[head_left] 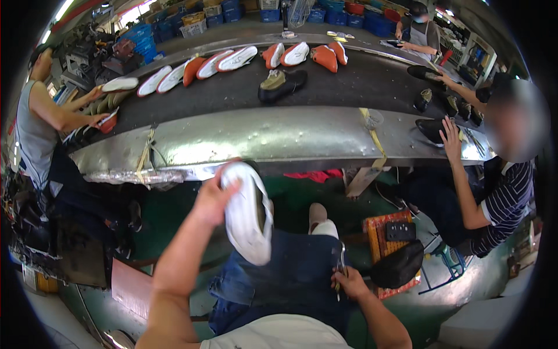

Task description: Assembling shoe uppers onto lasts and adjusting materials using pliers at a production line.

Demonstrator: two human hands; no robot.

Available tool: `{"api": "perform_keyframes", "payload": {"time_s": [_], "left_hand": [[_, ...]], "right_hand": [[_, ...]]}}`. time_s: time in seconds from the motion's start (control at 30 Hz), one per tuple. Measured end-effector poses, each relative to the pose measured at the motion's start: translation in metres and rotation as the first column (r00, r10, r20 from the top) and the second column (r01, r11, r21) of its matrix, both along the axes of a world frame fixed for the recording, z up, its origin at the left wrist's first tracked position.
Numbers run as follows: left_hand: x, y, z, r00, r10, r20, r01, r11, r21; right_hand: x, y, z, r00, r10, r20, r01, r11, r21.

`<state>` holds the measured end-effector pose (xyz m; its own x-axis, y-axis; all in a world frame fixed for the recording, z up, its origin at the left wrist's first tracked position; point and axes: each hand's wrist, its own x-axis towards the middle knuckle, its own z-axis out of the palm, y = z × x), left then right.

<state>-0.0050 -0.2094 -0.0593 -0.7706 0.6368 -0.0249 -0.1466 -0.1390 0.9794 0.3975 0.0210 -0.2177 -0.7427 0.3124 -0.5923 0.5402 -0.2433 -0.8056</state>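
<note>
My left hand (213,196) grips a shoe (244,212) near one end, its white underside facing up. The shoe is raised over my lap, short of the metal bench edge (232,131). Low at the right, my right hand (351,284) is closed around a pair of metal pliers (341,259), whose head points away from me beside my blue apron (302,256). Across the bench stands a dark shoe with an olive upper (280,85), out of reach of both hands.
White-soled and orange shoes (235,59) line the dark conveyor belt (218,93). A person (43,116) at the left handles shoes; another person (500,157) at the right touches a black shoe (430,129). An orange woven seat (383,238) beside me carries a black shoe-shaped piece (398,264).
</note>
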Motion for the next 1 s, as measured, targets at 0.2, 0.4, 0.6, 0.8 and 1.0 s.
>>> {"api": "perform_keyframes", "payload": {"time_s": [0.2,0.4,0.6,0.8,1.0], "left_hand": [[0.124,-0.004,-0.082,0.896,-0.358,-0.265,0.325,0.932,-0.159],[0.122,-0.009,-0.075,0.847,-0.532,0.023,0.532,0.847,0.002],[0.119,-0.017,-0.066,0.777,-0.627,-0.055,0.623,0.779,-0.071],[0.101,-0.013,-0.062,0.697,-0.712,-0.084,0.682,0.694,-0.23],[0.114,-0.006,-0.072,0.806,-0.592,-0.015,0.576,0.791,-0.207]], "right_hand": [[-0.012,-0.024,0.094,0.98,0.187,-0.071,-0.159,0.943,0.291],[-0.026,-0.068,0.149,0.91,0.403,-0.098,-0.336,0.855,0.396],[-0.027,-0.083,0.124,0.947,0.294,-0.131,-0.262,0.94,0.219],[-0.04,-0.087,0.132,0.981,0.066,-0.18,-0.105,0.97,-0.218],[-0.05,-0.066,0.149,0.963,0.236,-0.128,-0.239,0.971,-0.007]]}}
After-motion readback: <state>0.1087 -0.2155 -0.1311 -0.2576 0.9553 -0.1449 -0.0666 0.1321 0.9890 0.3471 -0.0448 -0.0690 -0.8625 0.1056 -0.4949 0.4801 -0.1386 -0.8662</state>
